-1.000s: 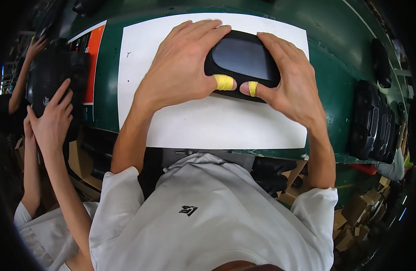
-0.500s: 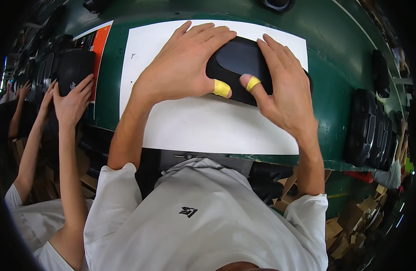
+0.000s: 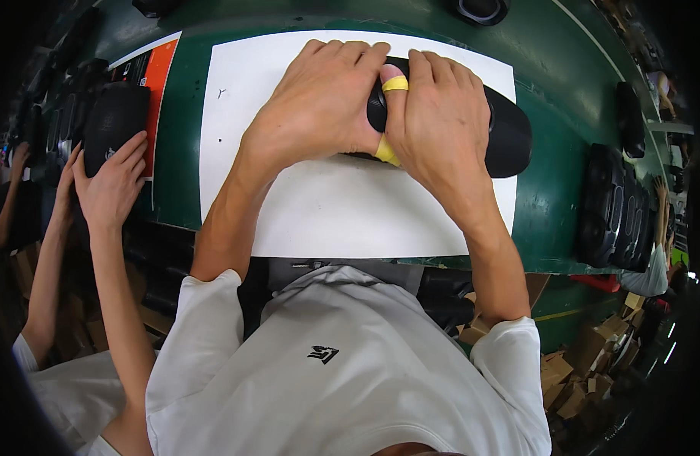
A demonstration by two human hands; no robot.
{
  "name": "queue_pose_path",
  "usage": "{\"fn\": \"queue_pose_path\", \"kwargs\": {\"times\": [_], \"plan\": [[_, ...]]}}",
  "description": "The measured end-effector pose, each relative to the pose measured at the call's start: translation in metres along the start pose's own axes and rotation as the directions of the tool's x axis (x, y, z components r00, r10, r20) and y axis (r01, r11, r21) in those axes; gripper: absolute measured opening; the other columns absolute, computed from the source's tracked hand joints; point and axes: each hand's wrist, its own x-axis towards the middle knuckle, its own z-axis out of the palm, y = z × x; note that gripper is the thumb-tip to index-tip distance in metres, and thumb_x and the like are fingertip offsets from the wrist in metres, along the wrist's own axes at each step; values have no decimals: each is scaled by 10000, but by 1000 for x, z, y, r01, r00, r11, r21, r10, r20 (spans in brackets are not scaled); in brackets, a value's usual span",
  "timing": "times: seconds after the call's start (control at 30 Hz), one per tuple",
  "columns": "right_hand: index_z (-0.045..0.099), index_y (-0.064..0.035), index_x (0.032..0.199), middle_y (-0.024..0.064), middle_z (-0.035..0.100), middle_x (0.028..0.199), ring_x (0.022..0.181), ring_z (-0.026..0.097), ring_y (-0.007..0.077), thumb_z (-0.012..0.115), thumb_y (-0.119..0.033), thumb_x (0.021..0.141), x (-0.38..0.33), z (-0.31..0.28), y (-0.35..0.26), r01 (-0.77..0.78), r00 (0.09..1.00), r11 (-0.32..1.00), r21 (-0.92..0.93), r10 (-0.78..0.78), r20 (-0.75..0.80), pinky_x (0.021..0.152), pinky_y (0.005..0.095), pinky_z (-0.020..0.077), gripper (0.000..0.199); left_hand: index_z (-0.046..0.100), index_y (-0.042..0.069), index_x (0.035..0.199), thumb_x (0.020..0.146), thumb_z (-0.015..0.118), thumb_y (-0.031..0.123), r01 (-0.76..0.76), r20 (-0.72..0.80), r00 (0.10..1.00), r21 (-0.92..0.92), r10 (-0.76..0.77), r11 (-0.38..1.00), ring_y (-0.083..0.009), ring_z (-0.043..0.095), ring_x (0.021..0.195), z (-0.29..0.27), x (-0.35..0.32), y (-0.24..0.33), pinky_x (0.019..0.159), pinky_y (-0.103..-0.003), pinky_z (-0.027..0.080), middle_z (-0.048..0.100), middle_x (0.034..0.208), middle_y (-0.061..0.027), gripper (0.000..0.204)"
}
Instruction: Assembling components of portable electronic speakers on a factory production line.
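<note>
A long black rounded speaker (image 3: 511, 137) lies on a white sheet (image 3: 350, 216), its right end bare and its middle mostly covered by my hands. My left hand (image 3: 316, 106) grips its left part, fingers over the far edge and the thumb along the near side. Across its middle, my right hand (image 3: 445, 125) is wrapped with fingers over the far edge. The right thumb points away from me, close beside the left hand. Yellow tape (image 3: 395, 83) is wound round each thumb. Most of the speaker's glossy oval panel is hidden under my hands.
The sheet lies on a green table (image 3: 547, 205). Several black speakers (image 3: 612, 205) stand at the right. On the left, a co-worker's hands (image 3: 114, 182) hold another black speaker (image 3: 116, 118) beside an orange-edged sheet (image 3: 160, 64). Cardboard boxes (image 3: 593, 349) are piled below the table.
My right hand has slid left along the speaker to meet my left hand, baring the speaker's right end. Its thumb has swung from the near side up over the top.
</note>
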Motion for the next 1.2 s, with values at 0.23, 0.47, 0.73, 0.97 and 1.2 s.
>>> {"fn": "queue_pose_path", "kwargs": {"times": [0.23, 0.47, 0.73, 0.97, 1.2], "plan": [[754, 68, 987, 234, 763, 971, 922, 728, 396, 720, -220, 952, 1, 5, -1, -7, 998, 999, 52, 10, -62, 933, 480, 564, 292, 622, -3, 1404, 536, 1001, 266, -150, -116, 983, -76, 141, 986, -380, 648, 1257, -2, -8, 4, 1119, -472, 477, 690, 1337, -182, 985], [774, 33, 1144, 204, 794, 1168, 1113, 744, 397, 736, -192, 990, -2, -6, 4, -84, 996, 987, 138, 87, -11, 1016, 489, 565, 276, 599, 46, 1499, 564, 998, 246, -109, -84, 991, -45, 105, 993, -399, 594, 1356, -5, -10, 6, 1179, -504, 453, 642, 1447, -180, 1037], [344, 50, 1700, 308, 622, 1519, 1390, 660, 351, 967, -151, 857, -120, -66, 104, -531, 833, 453, 716, 431, 346, 1174, 461, 539, 1068, 446, 145, 1711, 565, 1055, 317, 96, -10, 984, -803, -175, 588, -351, 411, 1613, 13, -60, -47, 1353, -451, 303, 499, 1701, -169, 1309], [643, 18, 1503, 167, 757, 741, 756, 781, 233, 848, -516, 962, -32, -118, 127, -685, 728, 696, 216, 642, 238, 731, 331, 578, 787, 482, 43, 1644, 1049, 516, 808, 336, 210, 922, -852, -325, 402, -232, 757, 1186, -40, -19, -4, 750, -379, 698, 624, 1518, -163, 970], [730, -23, 1404, 139, 737, 996, 955, 680, 251, 542, -745, 1078, 4, -92, 172, -784, 571, 607, 132, 622, 535, 875, 368, 539, 814, 613, -122, 1305, 993, 403, 933, 680, 614, 711, -724, -343, 113, -233, 672, 413, -16, 7, -42, 350, -324, 563, 733, 755, -153, 1120]]}}
